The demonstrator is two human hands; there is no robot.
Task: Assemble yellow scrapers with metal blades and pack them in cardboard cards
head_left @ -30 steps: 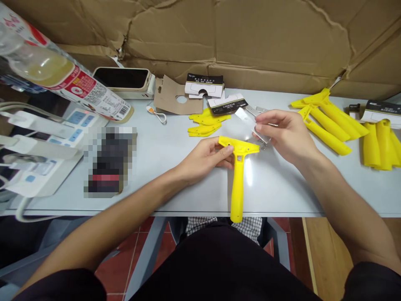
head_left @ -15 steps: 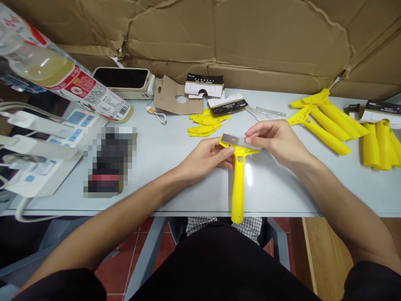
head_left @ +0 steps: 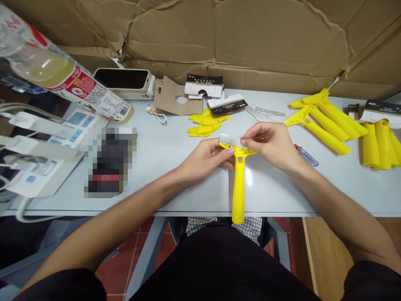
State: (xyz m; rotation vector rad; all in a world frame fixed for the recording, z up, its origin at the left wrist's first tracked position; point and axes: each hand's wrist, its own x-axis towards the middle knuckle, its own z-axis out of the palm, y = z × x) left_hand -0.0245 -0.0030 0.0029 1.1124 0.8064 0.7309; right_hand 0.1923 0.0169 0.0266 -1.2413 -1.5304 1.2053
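Note:
A yellow scraper (head_left: 238,188) lies across the front of the table, its handle pointing toward me past the edge. My left hand (head_left: 208,159) is closed around the left end of its head, thumb on top. Resting on that head is a shiny metal blade (head_left: 229,139), tilted slightly. My right hand (head_left: 269,142) pinches at the right part of the blade with thumb and forefinger, covering that end. Beside my right wrist lies a screwdriver with a clear handle (head_left: 308,156), partly hidden.
Yellow blade covers (head_left: 205,127) and loose metal blades (head_left: 269,113) lie behind my hands. More yellow scraper handles (head_left: 328,121) are at the right. Cardboard packaging (head_left: 175,100), a bottle (head_left: 94,94), a power strip (head_left: 67,146) and a blurred-out object (head_left: 109,163) stand or lie leftward.
My right hand has slid a little left along the blade, and the blade's face has tilted and looks brighter. The screwdriver beside my right wrist has come into view.

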